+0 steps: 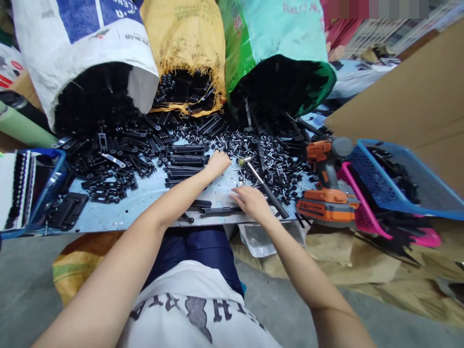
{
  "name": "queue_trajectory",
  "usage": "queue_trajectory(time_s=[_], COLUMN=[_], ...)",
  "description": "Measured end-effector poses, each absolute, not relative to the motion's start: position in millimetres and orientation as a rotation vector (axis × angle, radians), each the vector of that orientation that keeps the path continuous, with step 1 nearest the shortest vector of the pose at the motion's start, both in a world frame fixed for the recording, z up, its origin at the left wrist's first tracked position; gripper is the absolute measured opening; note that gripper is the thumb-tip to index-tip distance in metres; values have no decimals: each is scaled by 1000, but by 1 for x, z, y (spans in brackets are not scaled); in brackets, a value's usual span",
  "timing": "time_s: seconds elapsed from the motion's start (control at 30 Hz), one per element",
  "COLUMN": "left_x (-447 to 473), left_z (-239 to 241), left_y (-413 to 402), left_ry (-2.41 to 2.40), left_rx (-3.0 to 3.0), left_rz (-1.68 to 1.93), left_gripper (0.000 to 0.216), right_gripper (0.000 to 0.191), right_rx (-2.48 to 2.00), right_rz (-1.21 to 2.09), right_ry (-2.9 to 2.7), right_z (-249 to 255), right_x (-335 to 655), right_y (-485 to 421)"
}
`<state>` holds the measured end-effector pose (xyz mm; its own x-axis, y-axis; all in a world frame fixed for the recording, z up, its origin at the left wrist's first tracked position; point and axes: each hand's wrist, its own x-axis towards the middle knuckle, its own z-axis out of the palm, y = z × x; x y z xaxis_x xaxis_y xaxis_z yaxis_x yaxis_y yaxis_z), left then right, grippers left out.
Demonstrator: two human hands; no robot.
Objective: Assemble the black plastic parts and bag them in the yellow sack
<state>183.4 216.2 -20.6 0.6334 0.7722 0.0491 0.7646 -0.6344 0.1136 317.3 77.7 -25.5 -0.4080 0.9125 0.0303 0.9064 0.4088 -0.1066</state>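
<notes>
My left hand (219, 163) is closed at the edge of the pile of screws (279, 164), beside a stack of long black plastic bars (186, 160). Whatever its fingers hold, if anything, is hidden. My right hand (251, 202) is low over the table's front part, its fingers partly stretched to the left, with nothing visible in them. Just under that hand, a long black bar (221, 211) lies along the front edge. A hammer (266, 186) with a dark grip rests on the screws, its head between the pile and my left hand.
An orange cordless drill (328, 203) stands at the right, next to blue (427, 176) and pink baskets. White (141, 48), yellow (184, 43) and green sacks (235, 67) lie open at the back, spilling black parts. Black clips (108, 186) are heaped left.
</notes>
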Motion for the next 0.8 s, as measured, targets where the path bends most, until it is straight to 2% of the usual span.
queue_trajectory(time_s=[0.13, 0.33, 0.53, 0.8], left_x=[166, 56, -20, 7], left_z=[-11, 13, -6, 11], left_y=[194, 128, 76, 79], left_ry=[1344, 1453, 1640, 1597], left_rx=[2741, 2431, 2315, 2541], left_rz=[182, 650, 269, -154], left_gripper=[26, 19, 31, 27], right_gripper=[29, 22, 22, 25], right_rx=[-2141, -2271, -2290, -2048], right_rz=[-87, -68, -53, -46], right_ry=[-2351, -2360, -2343, -2361], right_z=[-25, -31, -20, -12], right_x=[316, 315, 315, 318], right_y=[117, 127, 120, 109])
